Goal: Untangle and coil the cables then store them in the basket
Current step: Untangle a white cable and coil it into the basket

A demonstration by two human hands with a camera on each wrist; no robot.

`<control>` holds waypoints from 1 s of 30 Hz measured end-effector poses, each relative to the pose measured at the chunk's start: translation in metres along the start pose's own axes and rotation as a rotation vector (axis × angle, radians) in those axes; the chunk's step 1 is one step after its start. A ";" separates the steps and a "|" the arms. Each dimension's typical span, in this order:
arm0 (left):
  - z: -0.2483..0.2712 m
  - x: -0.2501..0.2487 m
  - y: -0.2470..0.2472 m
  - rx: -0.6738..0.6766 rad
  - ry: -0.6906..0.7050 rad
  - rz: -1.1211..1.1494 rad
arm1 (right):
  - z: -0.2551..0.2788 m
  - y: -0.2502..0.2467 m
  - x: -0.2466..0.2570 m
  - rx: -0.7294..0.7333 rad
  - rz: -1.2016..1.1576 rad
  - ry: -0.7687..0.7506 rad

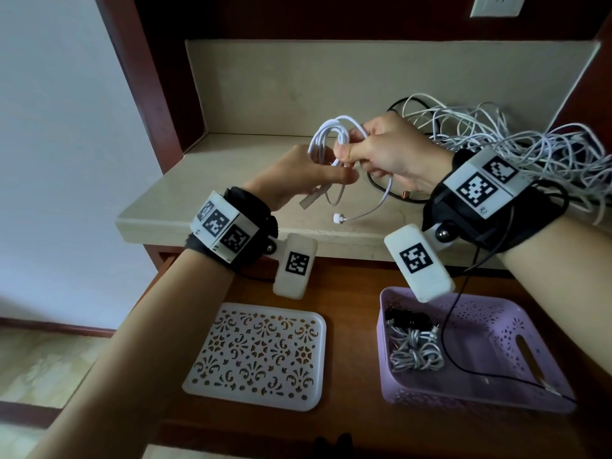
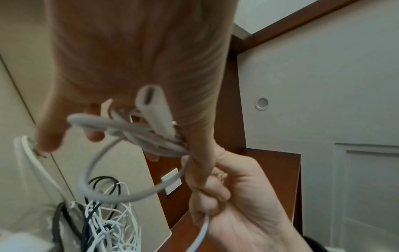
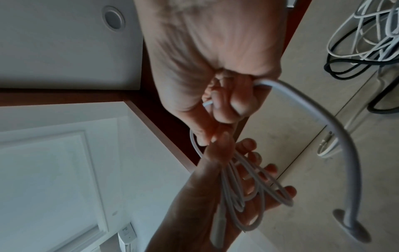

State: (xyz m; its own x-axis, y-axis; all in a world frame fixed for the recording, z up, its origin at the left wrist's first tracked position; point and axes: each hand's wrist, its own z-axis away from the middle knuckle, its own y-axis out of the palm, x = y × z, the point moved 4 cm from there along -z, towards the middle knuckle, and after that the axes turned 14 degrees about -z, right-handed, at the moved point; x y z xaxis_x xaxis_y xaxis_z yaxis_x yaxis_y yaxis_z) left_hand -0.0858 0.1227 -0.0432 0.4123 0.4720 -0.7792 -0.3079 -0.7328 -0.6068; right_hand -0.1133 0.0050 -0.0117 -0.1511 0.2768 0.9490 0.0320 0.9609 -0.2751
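Two coils (image 1: 415,354) lie in the basket (image 1: 516,397); my left fingers (image 1: 334,175) cradle a third cable (image 1: 326,140), right fingers (image 1: 356,150) pinching its tail; tangle (image 1: 516,144) waits at two o'clock.

White perforated tray (image 1: 255,354) flat on the brown wooden worktop (image 1: 351,286), left side. Beige stone shelf (image 1: 198,180) behind and above it, with a beige back panel (image 1: 265,84). White wall socket (image 1: 496,5) top right on dark wood panel. White wall (image 1: 49,127) left; white panelled door (image 2: 367,187) in left wrist view.
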 end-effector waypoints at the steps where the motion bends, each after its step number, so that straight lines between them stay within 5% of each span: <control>1: 0.000 0.000 0.001 0.005 0.002 0.028 | -0.001 -0.001 0.000 -0.007 0.012 -0.011; 12: -0.001 -0.009 0.006 -0.040 0.024 0.010 | -0.005 -0.012 0.000 -0.140 0.164 -0.201; 18: 0.000 -0.002 -0.011 -0.065 -0.081 -0.057 | 0.001 -0.023 0.007 -0.100 0.238 -0.311; 21: 0.002 -0.006 -0.010 -0.035 -0.114 -0.079 | 0.002 -0.020 0.011 -0.078 0.600 -0.428; 25: 0.004 -0.021 -0.006 0.108 -0.095 -0.057 | 0.010 0.001 0.017 -0.073 1.152 -0.795; 30: 0.010 -0.032 -0.002 0.271 -0.109 -0.125 | 0.013 0.006 0.022 -0.090 1.321 -0.860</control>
State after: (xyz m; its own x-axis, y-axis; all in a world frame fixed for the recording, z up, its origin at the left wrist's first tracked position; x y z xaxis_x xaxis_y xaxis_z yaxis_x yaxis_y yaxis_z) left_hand -0.1065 0.1144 -0.0185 0.3714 0.6105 -0.6995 -0.4841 -0.5156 -0.7070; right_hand -0.1288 0.0162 0.0054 -0.4623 0.8271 -0.3198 0.6412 0.0627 -0.7648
